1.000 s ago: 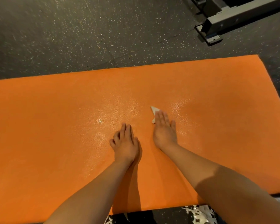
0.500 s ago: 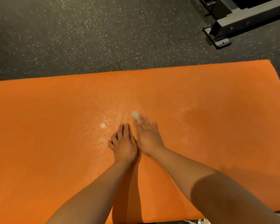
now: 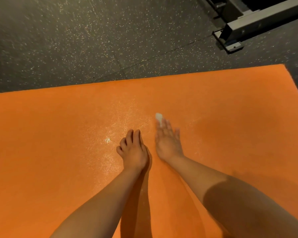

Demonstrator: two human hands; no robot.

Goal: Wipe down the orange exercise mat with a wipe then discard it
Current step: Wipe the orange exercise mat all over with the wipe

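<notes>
Orange foam fills most of my view: the exercise mat (image 3: pixel 58 152) lies flat on a dark speckled rubber floor (image 3: pixel 76 40), its far edge running across the upper middle and its right corner just short of a grey metal equipment base (image 3: pixel 239 30) at the top right; I see a damp sheen on the mat's middle, glinting in front of both hands. My left hand (image 3: pixel 133 150) rests palm down on the mat, fingers together and slightly curled, holding nothing; my right hand (image 3: pixel 168 143) sits just beside it to the right, flat against the surface with fingers extended and a little spread, blurred by motion. A small white wipe (image 3: pixel 159 116) lies on the mat under that hand, with only a pale tip showing beyond the fingertips; the hand is pressed flat on it rather than closed around it, and how much of the wipe lies beneath the palm I cannot tell. Both bare forearms reach in from the bottom of the frame, the right one partly in shadow.
</notes>
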